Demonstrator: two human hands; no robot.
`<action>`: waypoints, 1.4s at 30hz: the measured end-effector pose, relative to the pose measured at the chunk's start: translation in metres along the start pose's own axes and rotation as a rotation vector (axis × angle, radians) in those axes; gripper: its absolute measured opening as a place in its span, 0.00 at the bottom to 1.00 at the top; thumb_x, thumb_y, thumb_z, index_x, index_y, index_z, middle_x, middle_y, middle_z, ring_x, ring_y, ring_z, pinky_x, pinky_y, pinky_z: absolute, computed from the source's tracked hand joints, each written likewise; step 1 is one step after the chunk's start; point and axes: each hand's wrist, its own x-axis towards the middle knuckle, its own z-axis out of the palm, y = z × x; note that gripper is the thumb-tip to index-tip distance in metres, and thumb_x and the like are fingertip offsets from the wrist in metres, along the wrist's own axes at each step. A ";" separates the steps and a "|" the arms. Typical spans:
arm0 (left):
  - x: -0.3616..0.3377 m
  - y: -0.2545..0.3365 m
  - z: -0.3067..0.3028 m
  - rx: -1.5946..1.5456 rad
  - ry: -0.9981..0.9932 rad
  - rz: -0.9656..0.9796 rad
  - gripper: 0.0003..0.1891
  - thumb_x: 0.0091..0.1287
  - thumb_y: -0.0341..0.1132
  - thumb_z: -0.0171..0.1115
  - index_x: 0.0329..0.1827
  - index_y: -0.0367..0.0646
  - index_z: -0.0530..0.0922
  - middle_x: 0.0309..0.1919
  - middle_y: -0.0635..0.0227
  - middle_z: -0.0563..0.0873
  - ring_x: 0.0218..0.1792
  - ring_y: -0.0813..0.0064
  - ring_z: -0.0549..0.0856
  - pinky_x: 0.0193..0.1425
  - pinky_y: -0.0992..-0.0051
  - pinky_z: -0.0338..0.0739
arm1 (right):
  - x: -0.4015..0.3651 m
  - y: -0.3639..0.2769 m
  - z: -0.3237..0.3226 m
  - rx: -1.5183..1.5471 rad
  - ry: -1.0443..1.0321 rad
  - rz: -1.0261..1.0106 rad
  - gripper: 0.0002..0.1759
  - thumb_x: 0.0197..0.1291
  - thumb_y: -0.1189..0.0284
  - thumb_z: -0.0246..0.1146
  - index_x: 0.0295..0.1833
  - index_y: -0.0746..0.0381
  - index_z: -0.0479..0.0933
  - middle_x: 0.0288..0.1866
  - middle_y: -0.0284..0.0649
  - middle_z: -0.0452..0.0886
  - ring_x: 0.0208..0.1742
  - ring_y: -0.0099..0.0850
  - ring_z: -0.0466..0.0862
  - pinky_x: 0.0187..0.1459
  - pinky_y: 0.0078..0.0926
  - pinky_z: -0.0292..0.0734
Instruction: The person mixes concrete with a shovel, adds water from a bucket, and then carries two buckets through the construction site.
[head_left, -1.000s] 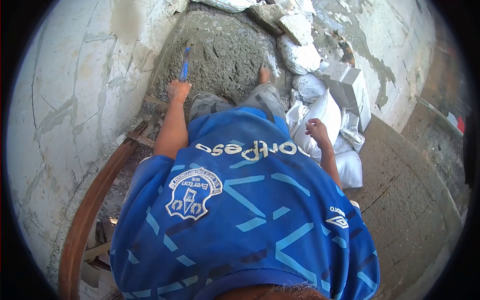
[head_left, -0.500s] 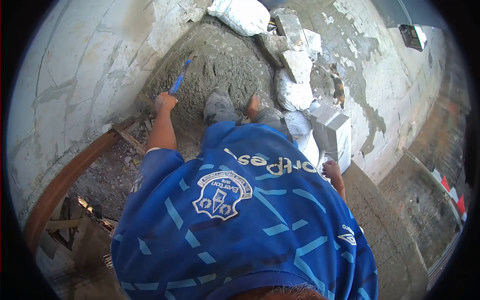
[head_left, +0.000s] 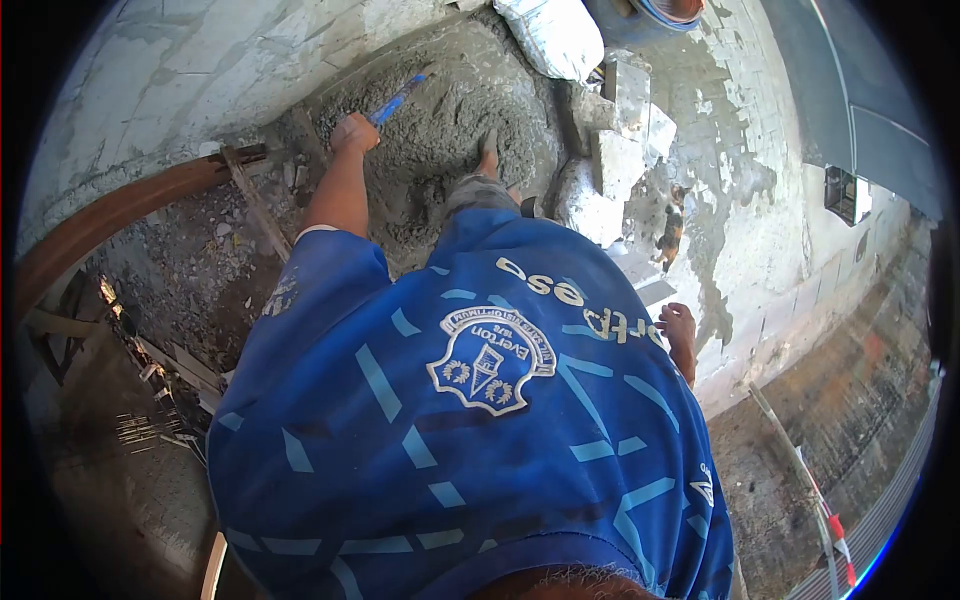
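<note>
My left hand (head_left: pixel 355 132) is closed around the blue handle of a tool (head_left: pixel 400 98). The handle slants away over a heap of wet grey mortar (head_left: pixel 455 85), and the tool's working end cannot be made out. My right hand (head_left: pixel 677 326) hangs beside my blue shirt, fingers loosely bent, with nothing visible in it. One bare foot (head_left: pixel 489 150) rests in the mortar, smeared with grey.
White sacks (head_left: pixel 553 38) and pale blocks (head_left: pixel 617 160) border the mortar on the right. A cat (head_left: pixel 671 232) is beyond them. A blue drum (head_left: pixel 640 20) stands at the back. A curved brown beam (head_left: pixel 125 205) and rubble (head_left: pixel 215 240) lie to the left.
My view has turned and shifted, bringing the blue drum into sight. My left hand still grips the tool, now slanting lower over the mortar. My feet have shifted in the mortar.
</note>
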 end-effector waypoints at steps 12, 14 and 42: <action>-0.009 0.006 -0.005 -0.056 0.029 0.014 0.30 0.58 0.49 0.77 0.60 0.43 0.84 0.60 0.55 0.87 0.61 0.54 0.86 0.62 0.57 0.83 | 0.072 0.134 0.011 -0.064 -0.054 0.075 0.24 0.64 0.63 0.69 0.60 0.66 0.77 0.41 0.45 0.86 0.36 0.32 0.87 0.35 0.31 0.81; -0.007 0.003 -0.008 -0.076 0.039 0.021 0.31 0.58 0.50 0.78 0.60 0.42 0.83 0.60 0.54 0.86 0.61 0.53 0.86 0.63 0.58 0.82 | 0.068 0.108 0.017 -0.090 -0.089 0.105 0.24 0.64 0.63 0.69 0.60 0.66 0.77 0.41 0.45 0.86 0.37 0.32 0.87 0.34 0.30 0.81; 0.014 0.026 -0.062 -0.234 -0.181 0.047 0.25 0.57 0.47 0.77 0.54 0.45 0.84 0.48 0.52 0.89 0.53 0.50 0.88 0.55 0.56 0.81 | 0.122 -0.275 0.079 -0.207 -0.345 0.031 0.24 0.65 0.60 0.68 0.60 0.62 0.77 0.44 0.43 0.87 0.39 0.32 0.88 0.36 0.32 0.79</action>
